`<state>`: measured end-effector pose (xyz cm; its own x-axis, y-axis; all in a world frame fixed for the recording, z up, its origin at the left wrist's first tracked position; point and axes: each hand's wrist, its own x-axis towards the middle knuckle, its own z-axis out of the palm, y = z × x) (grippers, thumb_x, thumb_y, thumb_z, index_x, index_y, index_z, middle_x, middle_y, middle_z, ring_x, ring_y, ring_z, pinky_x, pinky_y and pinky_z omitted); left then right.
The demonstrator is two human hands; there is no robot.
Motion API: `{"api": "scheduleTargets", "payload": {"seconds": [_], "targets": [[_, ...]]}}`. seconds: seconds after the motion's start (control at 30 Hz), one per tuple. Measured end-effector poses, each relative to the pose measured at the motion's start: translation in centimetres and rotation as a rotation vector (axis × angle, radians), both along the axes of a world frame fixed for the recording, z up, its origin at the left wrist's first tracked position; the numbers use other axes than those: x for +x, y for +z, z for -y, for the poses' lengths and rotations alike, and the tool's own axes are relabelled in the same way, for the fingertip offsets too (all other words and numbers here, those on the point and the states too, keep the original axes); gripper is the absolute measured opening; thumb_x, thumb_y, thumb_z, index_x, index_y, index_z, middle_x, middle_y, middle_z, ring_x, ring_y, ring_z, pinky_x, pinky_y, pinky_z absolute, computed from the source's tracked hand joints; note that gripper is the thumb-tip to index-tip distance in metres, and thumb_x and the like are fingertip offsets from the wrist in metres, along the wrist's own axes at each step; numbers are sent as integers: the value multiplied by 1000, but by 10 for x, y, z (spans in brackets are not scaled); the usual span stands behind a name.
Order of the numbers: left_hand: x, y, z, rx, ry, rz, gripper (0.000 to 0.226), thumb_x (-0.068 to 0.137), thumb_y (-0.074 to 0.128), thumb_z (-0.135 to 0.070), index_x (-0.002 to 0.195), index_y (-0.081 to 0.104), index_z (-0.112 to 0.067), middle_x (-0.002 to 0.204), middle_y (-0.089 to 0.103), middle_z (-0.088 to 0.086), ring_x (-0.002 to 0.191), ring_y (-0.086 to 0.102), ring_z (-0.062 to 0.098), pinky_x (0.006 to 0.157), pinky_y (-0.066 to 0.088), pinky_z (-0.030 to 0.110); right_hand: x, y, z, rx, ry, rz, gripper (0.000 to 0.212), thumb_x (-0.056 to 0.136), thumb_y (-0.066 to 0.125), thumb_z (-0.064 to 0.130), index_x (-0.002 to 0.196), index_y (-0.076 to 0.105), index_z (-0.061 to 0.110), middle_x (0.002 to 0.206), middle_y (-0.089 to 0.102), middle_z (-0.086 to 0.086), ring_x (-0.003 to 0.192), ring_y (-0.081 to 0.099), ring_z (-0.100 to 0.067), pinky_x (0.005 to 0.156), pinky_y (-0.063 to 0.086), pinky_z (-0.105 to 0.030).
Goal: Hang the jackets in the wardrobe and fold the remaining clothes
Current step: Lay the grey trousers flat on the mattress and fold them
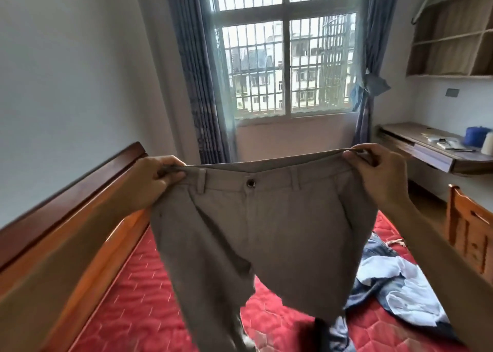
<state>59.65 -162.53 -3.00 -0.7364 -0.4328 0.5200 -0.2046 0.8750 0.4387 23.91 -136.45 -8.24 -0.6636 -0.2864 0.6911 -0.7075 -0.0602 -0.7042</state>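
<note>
Both hands, left hand (157, 177) and right hand (378, 170), are holding up grey-brown trousers (264, 234) over the red mattress (138, 306), fingers pinching the waistband corners. Soft, light cloth is likely handling best gripped there. Beyond, blue clothes (394, 279) are lying crumpled.

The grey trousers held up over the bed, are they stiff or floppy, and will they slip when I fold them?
Probably floppy: the trousers hang limp and creased below the waistband. Likely light, since the left hand and right hand hold them up by the waistband ends alone. The matte cloth probably won't slide much on the quilted mattress.
</note>
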Motion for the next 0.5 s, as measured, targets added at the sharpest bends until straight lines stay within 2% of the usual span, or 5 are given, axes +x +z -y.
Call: {"api": "scheduleTargets", "payload": {"seconds": [0.1, 0.17, 0.27, 0.4, 0.5], "targets": [[35, 0, -5, 1, 22, 6, 24, 92, 67, -3, 91, 73, -26, 85, 74, -9, 86, 67, 2, 76, 47, 7, 36, -4, 5, 9, 13, -7, 18, 83, 79, 19, 96, 76, 7, 79, 67, -6, 64, 55, 21, 67, 37, 1], [54, -1, 1, -15, 57, 5, 17, 92, 67, -3, 95, 72, -19, 88, 73, -5, 86, 65, -3, 77, 44, 4, 53, -7, 18, 35, 30, -9, 18, 83, 79, 21, 96, 76, 9, 80, 68, -2, 66, 55, 22, 68, 37, 1], [75, -11, 28, -26, 124, 17, 23, 91, 68, -6, 93, 70, -29, 87, 73, -8, 85, 65, 2, 78, 44, 11, 65, -15, 53, 100, 77, 4, 18, 82, 80, 27, 93, 77, 13, 76, 69, 8, 68, 58, 18, 70, 39, -2], [82, -42, 81, -22, 226, 64, 35, 89, 70, -8, 86, 63, -42, 89, 69, -23, 83, 62, -8, 75, 39, 2, 71, -36, 119, 178, 176, 84, 18, 79, 83, 29, 90, 78, 15, 81, 73, 3, 70, 62, 8, 74, 46, -10], [73, -77, 139, 28, 282, 109, 37, 88, 71, -7, 84, 63, -43, 83, 72, -17, 84, 65, -1, 78, 42, 5, 68, -67, 181, 234, 240, 172, 16, 77, 84, 30, 87, 79, 18, 83, 76, 2, 74, 64, -3, 79, 49, -22]]}}
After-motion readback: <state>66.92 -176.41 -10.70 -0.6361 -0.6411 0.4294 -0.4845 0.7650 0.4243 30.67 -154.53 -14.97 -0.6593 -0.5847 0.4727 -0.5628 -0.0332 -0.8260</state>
